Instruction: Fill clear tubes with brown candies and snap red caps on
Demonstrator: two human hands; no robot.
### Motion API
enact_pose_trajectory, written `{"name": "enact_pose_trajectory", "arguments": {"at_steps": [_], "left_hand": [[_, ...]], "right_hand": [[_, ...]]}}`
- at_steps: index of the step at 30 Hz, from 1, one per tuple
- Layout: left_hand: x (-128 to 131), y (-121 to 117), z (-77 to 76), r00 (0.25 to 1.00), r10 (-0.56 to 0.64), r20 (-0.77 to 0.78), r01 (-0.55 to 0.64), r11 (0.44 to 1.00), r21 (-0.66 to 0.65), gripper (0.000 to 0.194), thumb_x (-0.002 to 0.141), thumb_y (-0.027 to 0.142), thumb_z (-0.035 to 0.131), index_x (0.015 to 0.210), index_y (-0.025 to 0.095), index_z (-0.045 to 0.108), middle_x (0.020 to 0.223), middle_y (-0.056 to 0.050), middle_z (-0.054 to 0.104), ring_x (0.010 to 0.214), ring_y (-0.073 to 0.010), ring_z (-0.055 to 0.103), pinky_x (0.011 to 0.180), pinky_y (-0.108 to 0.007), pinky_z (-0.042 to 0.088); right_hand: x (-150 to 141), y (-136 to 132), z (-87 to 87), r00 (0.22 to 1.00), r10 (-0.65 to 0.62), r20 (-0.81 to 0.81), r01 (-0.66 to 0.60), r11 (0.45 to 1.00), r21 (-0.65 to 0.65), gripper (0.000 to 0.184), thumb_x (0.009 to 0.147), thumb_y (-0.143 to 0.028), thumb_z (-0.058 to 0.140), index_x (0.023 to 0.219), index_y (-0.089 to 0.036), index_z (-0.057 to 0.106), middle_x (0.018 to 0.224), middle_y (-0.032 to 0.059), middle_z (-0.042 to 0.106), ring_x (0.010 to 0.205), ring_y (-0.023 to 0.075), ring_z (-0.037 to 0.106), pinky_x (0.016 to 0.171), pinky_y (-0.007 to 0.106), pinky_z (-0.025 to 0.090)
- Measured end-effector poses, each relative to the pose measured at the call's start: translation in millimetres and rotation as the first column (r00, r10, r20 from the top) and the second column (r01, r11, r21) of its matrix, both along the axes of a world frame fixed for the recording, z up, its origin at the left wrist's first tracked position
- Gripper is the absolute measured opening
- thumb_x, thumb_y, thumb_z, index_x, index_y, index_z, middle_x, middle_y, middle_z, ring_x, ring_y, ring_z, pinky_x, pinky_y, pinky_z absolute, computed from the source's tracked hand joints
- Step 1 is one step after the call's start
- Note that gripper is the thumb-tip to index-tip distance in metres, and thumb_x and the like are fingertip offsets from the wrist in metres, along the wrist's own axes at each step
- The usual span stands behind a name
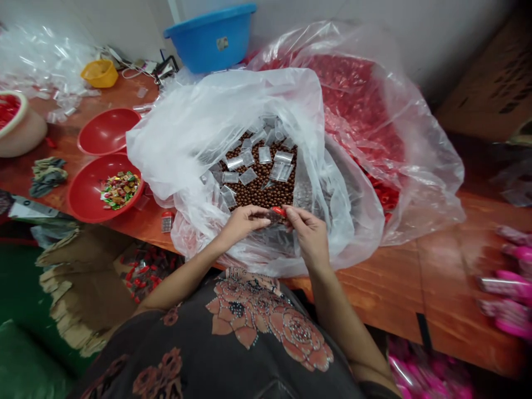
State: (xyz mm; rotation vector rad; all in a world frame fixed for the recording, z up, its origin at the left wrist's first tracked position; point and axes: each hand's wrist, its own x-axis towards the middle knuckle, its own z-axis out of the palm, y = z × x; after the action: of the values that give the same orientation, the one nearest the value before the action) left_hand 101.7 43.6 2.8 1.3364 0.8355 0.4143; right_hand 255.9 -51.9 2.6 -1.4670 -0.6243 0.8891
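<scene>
My left hand grips a small clear container, partly hidden by the fingers, with dark contents showing. On its right end sits a red cap, pinched by the fingertips of my right hand. Both hands are over the near side of an open translucent plastic bag. Inside the bag lie many small brown balls, with several clear flat containers scattered on top of them.
Behind to the right, a second clear bag holds red pieces. At left are two red bowls, one with wrapped candies. A blue basin stands at the back. Below the table edge, a cardboard box holds red-capped containers.
</scene>
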Motion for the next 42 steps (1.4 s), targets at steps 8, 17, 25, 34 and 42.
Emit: {"name": "enact_pose_trajectory", "arguments": {"at_steps": [8, 17, 25, 34, 42], "left_hand": [[-6, -8, 1.7, 0.999, -0.041, -0.034, 0.041, 0.999, -0.009, 0.040, 0.071, 0.033, 0.074, 0.104, 0.012, 0.070, 0.086, -0.007, 0.071, 0.064, -0.0109, 0.060, 0.063, -0.026, 0.050], [-7, -12, -0.4, 0.996, -0.081, -0.045, 0.086, 0.991, 0.102, 0.031, 0.075, 0.030, 0.072, 0.102, 0.015, 0.072, 0.101, -0.009, 0.072, 0.079, -0.0140, 0.063, 0.073, -0.029, 0.051], [-6, -13, -1.4, 0.992, -0.103, -0.074, 0.121, 0.945, 0.303, 0.025, 0.080, 0.027, 0.069, 0.103, 0.018, 0.073, 0.105, -0.007, 0.072, 0.096, -0.0182, 0.064, 0.093, -0.036, 0.047], [-8, -11, -1.8, 0.997, -0.033, -0.076, 0.056, 0.946, 0.320, 0.023, 0.080, 0.028, 0.069, 0.101, 0.019, 0.074, 0.101, -0.007, 0.071, 0.091, -0.0167, 0.064, 0.086, -0.033, 0.049], [-7, -19, -2.3, 0.998, -0.026, -0.059, 0.047, 0.920, 0.388, 0.025, 0.081, 0.031, 0.069, 0.103, 0.020, 0.074, 0.097, -0.006, 0.070, 0.084, -0.0151, 0.062, 0.078, -0.031, 0.048]], "right_hand": [[14, 0, -3.3, 0.857, 0.067, -0.511, -0.032, 0.997, 0.077, 0.040, 0.069, -0.035, 0.079, 0.107, -0.024, 0.069, 0.108, 0.0019, 0.071, 0.088, 0.0125, 0.068, 0.082, 0.027, 0.059], [9, -7, -11.7, 0.975, 0.036, -0.218, -0.028, 0.999, 0.042, 0.032, 0.084, -0.050, 0.063, 0.100, -0.023, 0.067, 0.081, -0.0001, 0.068, 0.067, 0.0089, 0.057, 0.057, 0.021, 0.046], [-1, -7, -4.4, 0.964, 0.173, 0.203, -0.154, 0.982, -0.106, 0.038, 0.089, -0.054, 0.053, 0.086, -0.020, 0.069, 0.062, -0.0022, 0.054, 0.056, 0.0097, 0.046, 0.054, 0.024, 0.039], [4, -13, -16.0, 0.398, 0.234, 0.887, -0.318, 0.942, -0.106, 0.070, 0.088, -0.057, 0.054, 0.143, -0.016, 0.042, 0.113, 0.0151, 0.060, 0.102, 0.0251, 0.057, 0.088, 0.041, 0.049], [6, -10, -14.4, 0.092, 0.235, 0.968, -0.290, 0.936, -0.200, 0.050, 0.090, -0.056, 0.049, 0.116, -0.014, 0.053, 0.091, 0.0120, 0.062, 0.083, 0.0228, 0.055, 0.071, 0.035, 0.045]]}}
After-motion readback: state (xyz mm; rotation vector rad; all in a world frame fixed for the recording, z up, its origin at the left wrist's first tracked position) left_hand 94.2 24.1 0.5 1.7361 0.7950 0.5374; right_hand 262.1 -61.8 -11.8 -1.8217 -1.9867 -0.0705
